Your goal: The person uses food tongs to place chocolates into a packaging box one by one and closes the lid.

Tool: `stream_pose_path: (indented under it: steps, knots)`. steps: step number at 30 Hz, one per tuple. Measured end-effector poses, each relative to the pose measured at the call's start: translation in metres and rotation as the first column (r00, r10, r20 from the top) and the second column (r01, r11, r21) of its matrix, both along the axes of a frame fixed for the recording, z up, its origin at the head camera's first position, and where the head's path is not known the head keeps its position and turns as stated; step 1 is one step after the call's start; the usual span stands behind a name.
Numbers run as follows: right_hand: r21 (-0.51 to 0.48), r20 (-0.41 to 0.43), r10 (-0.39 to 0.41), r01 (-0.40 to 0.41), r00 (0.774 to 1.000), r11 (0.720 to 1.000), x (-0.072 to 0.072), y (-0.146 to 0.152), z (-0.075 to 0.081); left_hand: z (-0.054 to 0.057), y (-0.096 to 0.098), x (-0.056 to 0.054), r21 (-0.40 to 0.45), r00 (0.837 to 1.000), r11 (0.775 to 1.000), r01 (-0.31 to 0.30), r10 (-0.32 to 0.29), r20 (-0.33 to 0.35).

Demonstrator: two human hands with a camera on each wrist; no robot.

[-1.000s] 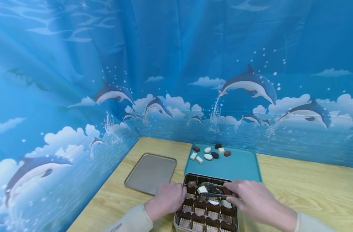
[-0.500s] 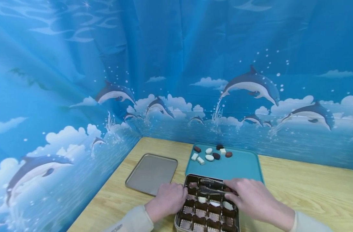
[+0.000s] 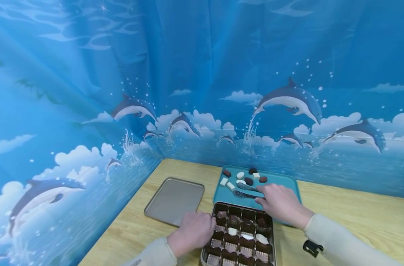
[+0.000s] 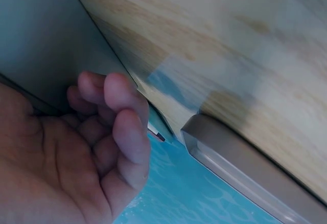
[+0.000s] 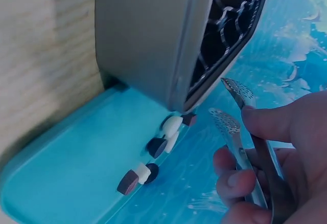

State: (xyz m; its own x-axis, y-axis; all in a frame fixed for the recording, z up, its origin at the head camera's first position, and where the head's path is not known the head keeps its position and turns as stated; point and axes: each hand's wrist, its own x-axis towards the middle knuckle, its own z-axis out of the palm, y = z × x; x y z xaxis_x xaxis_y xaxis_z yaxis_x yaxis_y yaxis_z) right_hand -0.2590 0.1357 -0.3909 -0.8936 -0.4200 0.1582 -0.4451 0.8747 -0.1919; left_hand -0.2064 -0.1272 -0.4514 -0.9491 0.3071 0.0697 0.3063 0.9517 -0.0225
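If the tongs pinch a white oval off-centre, it could slip; the right hand clamps them, grip unclear for the left hand.

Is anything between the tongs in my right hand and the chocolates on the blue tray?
Nothing visible. Your right hand holds the empty tongs over the blue tray, near the chocolates; the tin sits nearer you, not between.

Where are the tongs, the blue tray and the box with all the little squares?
Tongs (image 3: 246, 195): head view, on the lower prong.
Blue tray (image 5: 87, 152): right wrist view, on its bare flat part.
Box (image 5: 140, 35): right wrist view, on its outer side wall.
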Motion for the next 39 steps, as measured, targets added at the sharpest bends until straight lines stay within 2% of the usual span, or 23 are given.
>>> stream_pose_path:
  steps: [9, 17, 25, 31, 35, 39]
  knots:
    - [0.015, 0.08, -0.051, 0.05, 0.996, 0.999, -0.027, -0.007, -0.012, 0.001, 0.004, 0.002, 0.002, 1.0, 1.0, -0.016, 0.016, 0.017]
    - [0.053, 0.142, -0.032, 0.025, 0.989, 0.998, -0.042, -0.013, -0.016, 0.0, 0.006, 0.004, -0.01, 1.0, 1.0, -0.016, 0.016, -0.007]
    - [0.098, 0.096, -0.033, 0.024, 0.995, 0.995, -0.047, -0.02, -0.016, 0.001, 0.006, 0.003, -0.001, 1.0, 1.0, -0.016, 0.016, -0.002]
    - [0.106, 0.092, -0.052, 0.042, 0.994, 0.993, -0.046, -0.02, -0.016, 0.002, 0.004, 0.002, 0.009, 1.0, 1.0, -0.004, 0.004, 0.004]
    - [0.086, 0.092, -0.07, 0.062, 0.993, 0.994, -0.042, -0.018, -0.012, 0.002, 0.002, 0.002, 0.006, 1.0, 1.0, -0.001, 0.001, 0.002]
    - [0.044, 0.07, -0.054, 0.051, 0.996, 0.998, -0.033, -0.013, -0.004, 0.002, 0.0, 0.002, 0.0, 1.0, 1.0, 0.004, -0.004, -0.002]
